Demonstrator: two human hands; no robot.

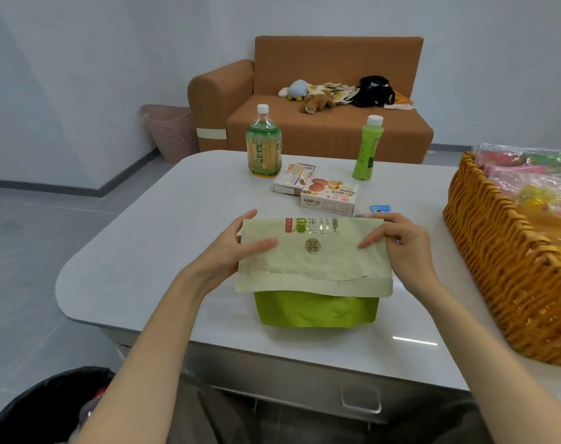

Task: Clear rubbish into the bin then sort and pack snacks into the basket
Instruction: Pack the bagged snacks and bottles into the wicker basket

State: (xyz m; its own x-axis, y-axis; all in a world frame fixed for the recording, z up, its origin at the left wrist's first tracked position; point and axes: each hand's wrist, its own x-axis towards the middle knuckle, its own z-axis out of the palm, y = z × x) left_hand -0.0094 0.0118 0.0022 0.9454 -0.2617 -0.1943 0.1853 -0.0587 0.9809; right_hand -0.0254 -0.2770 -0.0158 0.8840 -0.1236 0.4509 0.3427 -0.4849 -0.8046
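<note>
Fingers of the left hand (pixel 237 248): thumb laid flat across the printed face of the snack bag (pixel 314 261), the other fingers (pixel 247 216) curled round its left edge from behind, so the edge is pinched between them. Fingers of the right hand (pixel 404 243): bent in a narrow pinch on the bag's right edge, with the tips (pixel 370 240) on the front face. Both hands sit at the same height, palms turned toward each other, wrists straight. The bare forearms run up from the lower edge of the view and draw together toward the bag.

The bag stands at the near middle of the white bench (pixel 144 251). Its pale green upper part is tilted toward the viewer and overhangs the bright green lower part, which rests on the bench. Beyond it lie two biscuit boxes (pixel 328 195) between a tea bottle (pixel 263 145) and a green bottle (pixel 367 149). The wicker basket (pixel 496 251), holding wrapped snacks, stands at the right. The black-lined bin (pixel 42 402) is on the floor at lower left.
</note>
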